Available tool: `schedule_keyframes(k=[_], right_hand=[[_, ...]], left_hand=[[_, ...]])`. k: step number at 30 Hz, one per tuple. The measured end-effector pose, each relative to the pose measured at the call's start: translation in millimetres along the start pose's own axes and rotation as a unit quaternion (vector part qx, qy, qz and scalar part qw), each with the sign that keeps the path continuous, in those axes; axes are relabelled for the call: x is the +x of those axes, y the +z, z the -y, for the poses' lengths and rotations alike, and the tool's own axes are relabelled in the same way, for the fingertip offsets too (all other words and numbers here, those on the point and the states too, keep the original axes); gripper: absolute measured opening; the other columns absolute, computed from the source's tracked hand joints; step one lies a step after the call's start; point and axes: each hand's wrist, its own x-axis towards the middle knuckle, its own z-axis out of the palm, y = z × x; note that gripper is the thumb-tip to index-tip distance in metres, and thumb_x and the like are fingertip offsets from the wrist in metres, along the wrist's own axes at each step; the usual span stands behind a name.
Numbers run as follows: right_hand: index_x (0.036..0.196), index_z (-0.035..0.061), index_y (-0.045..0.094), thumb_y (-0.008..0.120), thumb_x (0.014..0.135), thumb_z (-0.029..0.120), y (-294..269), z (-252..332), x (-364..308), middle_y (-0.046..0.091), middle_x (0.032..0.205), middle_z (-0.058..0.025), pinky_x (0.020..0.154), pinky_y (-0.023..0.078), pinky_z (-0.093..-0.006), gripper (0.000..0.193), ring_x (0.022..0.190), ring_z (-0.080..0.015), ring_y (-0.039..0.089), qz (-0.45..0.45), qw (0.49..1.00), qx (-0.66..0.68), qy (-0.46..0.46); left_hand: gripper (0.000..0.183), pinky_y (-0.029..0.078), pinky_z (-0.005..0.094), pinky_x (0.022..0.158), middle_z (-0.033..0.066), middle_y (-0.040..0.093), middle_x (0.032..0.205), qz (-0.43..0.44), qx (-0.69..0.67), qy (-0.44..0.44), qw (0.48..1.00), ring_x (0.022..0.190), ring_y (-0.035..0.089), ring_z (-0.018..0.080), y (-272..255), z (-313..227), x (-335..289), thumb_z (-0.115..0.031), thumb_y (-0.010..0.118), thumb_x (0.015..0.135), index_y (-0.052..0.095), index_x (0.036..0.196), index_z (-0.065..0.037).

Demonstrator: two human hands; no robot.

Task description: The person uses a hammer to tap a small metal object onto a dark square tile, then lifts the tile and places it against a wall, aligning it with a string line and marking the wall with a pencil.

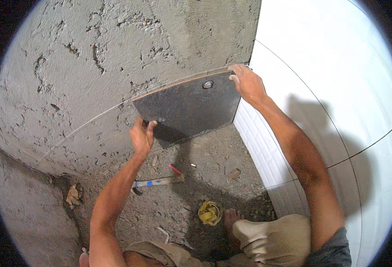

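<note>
A dark grey tile (191, 107) stands upright against the rough cement wall (93, 53), its right end at the corner with a white tiled wall (311, 66). Near its upper edge is a small round shiny spot (208, 84). My left hand (142, 135) grips the tile's left edge low down, thumb on the face and fingers at the edge. At the upper right corner, my right hand (248, 84) curls its fingers over the top edge. A thin string line (87, 123) runs along the wall, close to the tile's top edge.
On the dirt floor lie a long-handled tool with blue bands (158, 181), a red stick-like piece (174, 169) and a small white-and-yellow piece (193, 165). A yellow coiled bundle (210, 213) sits near my foot (232, 220). A crumpled brown scrap (73, 196) lies at the left.
</note>
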Motion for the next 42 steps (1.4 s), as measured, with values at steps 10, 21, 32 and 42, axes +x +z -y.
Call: schedule_keyframes(k=[10,21,32,42], right_hand=[[0.119,0.0057,0.063,0.065,0.093,0.011,6,6,-14,0.066,0.119,-0.0142,0.093,0.054,-0.0427,0.027,0.108,-0.0347,0.065,-0.074,0.992,0.089,0.041],[0.122,0.0044,0.062,0.058,0.095,0.008,53,34,-77,0.066,0.116,-0.0143,0.095,0.051,-0.0389,0.027,0.109,-0.0329,0.064,-0.228,0.921,0.270,0.162],[0.144,-0.0115,0.038,0.045,0.095,0.002,230,19,-197,0.049,0.142,-0.0238,0.115,0.040,-0.0421,0.052,0.130,-0.0329,0.052,-0.057,0.351,0.705,0.614],[0.147,-0.0064,0.038,0.058,0.090,0.002,249,20,-180,0.048,0.145,-0.0204,0.115,0.037,-0.0410,0.061,0.129,-0.0311,0.053,-0.023,0.363,0.694,0.621]], left_hand=[[0.034,0.052,0.0376,0.073,0.0198,0.071,0.088,0.016,-0.020,-0.006,1.000,0.077,0.067,0.0247,5,5,-5,-0.021,0.073,0.090,0.060,0.108,0.004],[0.036,0.051,0.0366,0.083,0.0148,0.070,0.099,0.014,-0.049,-0.021,0.998,0.092,0.064,0.0190,2,8,-7,-0.023,0.072,0.091,0.060,0.113,0.003],[0.037,0.048,0.0378,0.088,0.0119,0.068,0.103,0.002,-0.087,-0.036,0.996,0.094,0.062,0.0208,20,18,-2,-0.024,0.072,0.093,0.060,0.116,0.002],[0.027,0.045,0.0345,0.090,0.0061,0.062,0.103,-0.084,-0.182,-0.104,0.974,0.096,0.055,0.0165,52,20,-24,-0.025,0.066,0.099,0.061,0.111,-0.001]])
